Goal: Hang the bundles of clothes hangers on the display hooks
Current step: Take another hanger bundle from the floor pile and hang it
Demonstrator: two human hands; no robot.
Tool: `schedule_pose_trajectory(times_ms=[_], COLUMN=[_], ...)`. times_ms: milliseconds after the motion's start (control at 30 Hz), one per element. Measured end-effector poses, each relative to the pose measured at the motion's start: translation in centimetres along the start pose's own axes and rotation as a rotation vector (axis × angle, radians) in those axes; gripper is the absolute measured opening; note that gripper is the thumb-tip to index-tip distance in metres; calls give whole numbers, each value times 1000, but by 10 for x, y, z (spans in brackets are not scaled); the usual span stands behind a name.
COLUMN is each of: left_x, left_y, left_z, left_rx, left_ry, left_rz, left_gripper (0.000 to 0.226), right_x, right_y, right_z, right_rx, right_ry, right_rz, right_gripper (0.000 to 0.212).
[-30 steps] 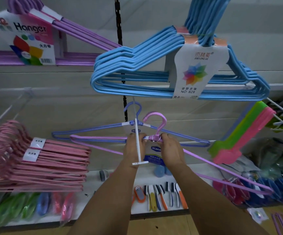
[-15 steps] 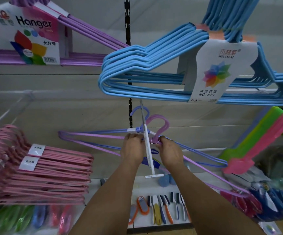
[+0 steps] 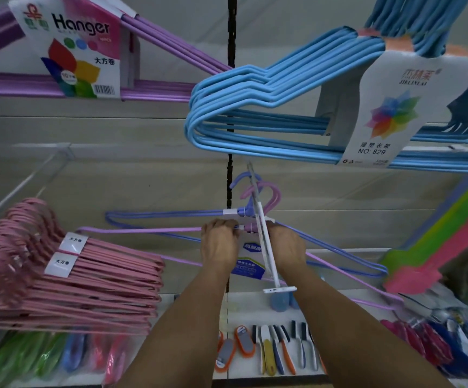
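Both hands, L (image 3: pixel 219 242) & R (image 3: pixel 286 247), clamped on lilac bundle (image 3: pixel 143 229) at white hook (image 3: pixel 263 242); seems partly threaded; blue bundle (image 3: pixel 269 107) far right already hung.

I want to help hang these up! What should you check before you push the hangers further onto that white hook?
1. Left hand holds the purple hanger bundle: ok.
2. Right hand holds it on the other side: ok.
3. Pink-purple top hook looped over the white display hook: cannot tell, they overlap.
4. Blue-purple hanger already hanging behind: ok.
5. Blue bundle overhead hangs apart from the hands: ok.
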State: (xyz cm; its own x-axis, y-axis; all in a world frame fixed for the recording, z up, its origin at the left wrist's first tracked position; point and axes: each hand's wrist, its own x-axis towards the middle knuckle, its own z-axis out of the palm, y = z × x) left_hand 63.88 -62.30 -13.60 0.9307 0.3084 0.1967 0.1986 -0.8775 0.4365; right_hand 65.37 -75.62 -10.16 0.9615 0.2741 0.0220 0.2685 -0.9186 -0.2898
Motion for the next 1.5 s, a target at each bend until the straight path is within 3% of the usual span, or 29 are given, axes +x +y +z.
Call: schedule_pose_trajectory(times_ms=[267, 367, 567, 733, 900, 1167, 1500], left_x=[10, 18, 33, 39, 47, 45, 13], left_y=[-19, -18, -13, -11, -13, -9, 9], left_z=[18, 23, 24, 26, 30, 21, 1], left_rx=[-174, -153, -70, 168, 121, 90, 122], left_ry=[-5, -27, -115, -46, -73, -165, -200], left_rz=[-95, -79, -44, -34, -52, -74, -68], left_gripper=[25, 28, 59, 37, 33, 46, 49], right_x=[26, 38, 53, 66, 73, 66, 31], right_y=[-6, 0, 8, 11, 9, 8, 30], right_z=[16, 26, 24, 24, 22, 21, -9], right_rx=[196, 158, -3, 4, 9, -18, 81], right_ry=[-59, -37, -5, -31, -25, -22, -33], right_rz=[17, 27, -5, -12, 38, -83, -74], right_gripper=[27, 26, 31, 37, 22, 18, 41])
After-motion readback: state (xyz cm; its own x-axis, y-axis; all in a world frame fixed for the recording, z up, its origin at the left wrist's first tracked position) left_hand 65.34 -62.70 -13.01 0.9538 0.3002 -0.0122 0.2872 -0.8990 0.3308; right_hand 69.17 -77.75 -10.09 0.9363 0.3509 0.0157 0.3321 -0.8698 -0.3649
